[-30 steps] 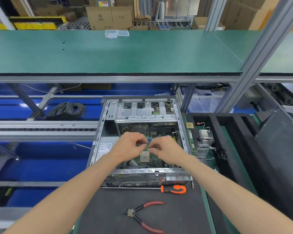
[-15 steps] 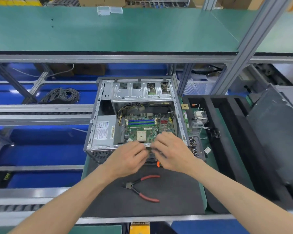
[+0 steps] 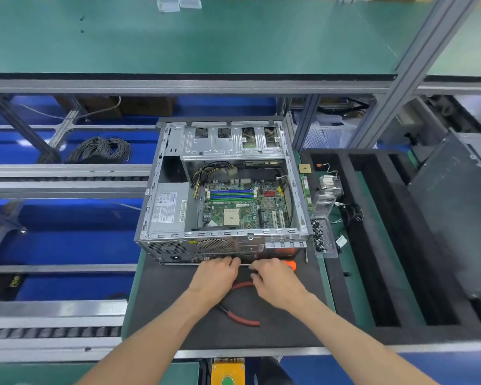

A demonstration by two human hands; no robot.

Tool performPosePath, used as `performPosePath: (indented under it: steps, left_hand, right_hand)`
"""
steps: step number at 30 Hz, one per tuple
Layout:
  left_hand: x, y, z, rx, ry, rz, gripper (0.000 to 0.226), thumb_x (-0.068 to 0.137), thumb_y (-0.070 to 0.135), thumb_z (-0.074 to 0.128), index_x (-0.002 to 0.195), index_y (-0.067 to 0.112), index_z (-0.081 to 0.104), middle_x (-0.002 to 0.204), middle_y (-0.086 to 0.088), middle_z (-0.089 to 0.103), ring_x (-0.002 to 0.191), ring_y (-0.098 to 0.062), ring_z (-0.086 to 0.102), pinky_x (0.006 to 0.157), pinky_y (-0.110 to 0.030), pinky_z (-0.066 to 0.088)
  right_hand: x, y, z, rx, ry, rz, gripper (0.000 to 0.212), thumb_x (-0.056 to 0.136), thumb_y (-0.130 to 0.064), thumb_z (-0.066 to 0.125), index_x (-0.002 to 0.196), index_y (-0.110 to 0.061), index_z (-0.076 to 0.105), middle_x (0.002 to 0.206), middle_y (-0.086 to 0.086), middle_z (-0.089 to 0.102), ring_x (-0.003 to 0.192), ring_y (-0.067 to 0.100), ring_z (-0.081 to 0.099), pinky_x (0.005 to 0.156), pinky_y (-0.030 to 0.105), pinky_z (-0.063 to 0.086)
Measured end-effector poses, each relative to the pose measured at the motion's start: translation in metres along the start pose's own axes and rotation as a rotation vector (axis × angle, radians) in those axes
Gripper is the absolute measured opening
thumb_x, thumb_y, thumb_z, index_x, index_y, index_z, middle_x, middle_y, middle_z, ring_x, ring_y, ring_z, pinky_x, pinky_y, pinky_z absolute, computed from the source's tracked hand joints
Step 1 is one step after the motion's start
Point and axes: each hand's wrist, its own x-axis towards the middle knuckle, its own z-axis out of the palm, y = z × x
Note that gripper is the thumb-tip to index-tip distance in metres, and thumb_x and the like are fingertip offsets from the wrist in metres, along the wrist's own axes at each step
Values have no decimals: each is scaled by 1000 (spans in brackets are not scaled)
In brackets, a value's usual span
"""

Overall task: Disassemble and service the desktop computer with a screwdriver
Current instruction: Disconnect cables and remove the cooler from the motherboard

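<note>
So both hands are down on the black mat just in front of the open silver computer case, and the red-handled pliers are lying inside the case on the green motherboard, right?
Not quite. The head view shows the red-handled pliers lying on the black mat, under the wrists, not inside the case. Both the left hand and right hand are in front of the open silver computer case.

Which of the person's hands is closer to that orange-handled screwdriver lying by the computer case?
Right. The right hand lies just beside the orange-handled screwdriver, its fingers nearly at the handle. The left hand sits farther off, beyond the right hand.

Bright even overhead light; soft glare on green shelf (image 3: 233, 37) beyond hands; wide-angle bending at edges; slight motion blur.
</note>
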Motion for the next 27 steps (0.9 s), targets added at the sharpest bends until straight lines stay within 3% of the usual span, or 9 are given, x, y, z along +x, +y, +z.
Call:
performPosePath:
  steps: [4, 7, 11, 18, 22, 25, 27]
  left_hand:
    - [3, 3, 6, -9, 11, -42, 41, 39, 19, 96, 66, 20, 65, 50, 4, 57, 39, -14, 58, 32, -22, 37]
    - [1, 0, 10, -38, 81, -51, 35, 53, 21, 96, 69, 20, 65, 52, 5, 59, 41, -16, 59, 35, -25, 41]
    - [-2, 0, 8, -114, 175, -51, 28, 69, 22, 90, 73, 19, 63, 53, 4, 59, 42, -18, 58, 36, -25, 40]
    - [-6, 2, -4, -171, 214, -88, 21, 81, 22, 82, 78, 16, 61, 55, 6, 60, 42, -19, 57, 34, -26, 38]
    - [-12, 0, -5, -230, 245, -102, 17, 86, 22, 76, 84, 17, 60, 61, 6, 63, 45, -19, 58, 35, -29, 38]
    - [-20, 3, -9, -312, 296, -77, 9, 95, 29, 62, 91, 21, 59, 68, 8, 66, 55, -16, 63, 41, -29, 41]
    - [-24, 6, -16, -366, 340, -45, 12, 98, 32, 50, 95, 23, 57, 71, 9, 66, 59, -14, 64, 43, -29, 45]
  right_hand:
    - [2, -1, 9, 111, 17, 108, 30, 98, -25, 50, 117, -13, 71, 110, 10, 70, 105, 31, 63, 87, 40, 51]
    - [0, -3, 10, 155, 30, 169, 29, 100, -27, 47, 101, -15, 73, 99, 11, 69, 98, 33, 62, 75, 39, 50]
    - [-4, -7, 10, 141, 72, 189, 33, 102, -33, 45, 92, -16, 71, 92, 10, 69, 91, 34, 62, 62, 34, 37]
    - [-13, -17, 11, 146, 124, 137, 26, 105, -36, 38, 96, -20, 56, 101, 8, 67, 96, 37, 60, 75, 43, 46]
    - [-20, -19, 14, 484, 155, 97, 23, 105, -38, 43, 86, -28, 51, 76, -1, 60, 74, 22, 57, 71, 41, 46]
    - [-28, -23, 15, 710, 232, 77, 32, 104, -43, 41, 93, -25, 65, 66, 0, 63, 66, 12, 61, 75, 39, 50]
    - [-33, -29, 14, 785, 327, 34, 37, 103, -48, 39, 81, -29, 61, 59, 0, 61, 59, 12, 60, 66, 31, 48]
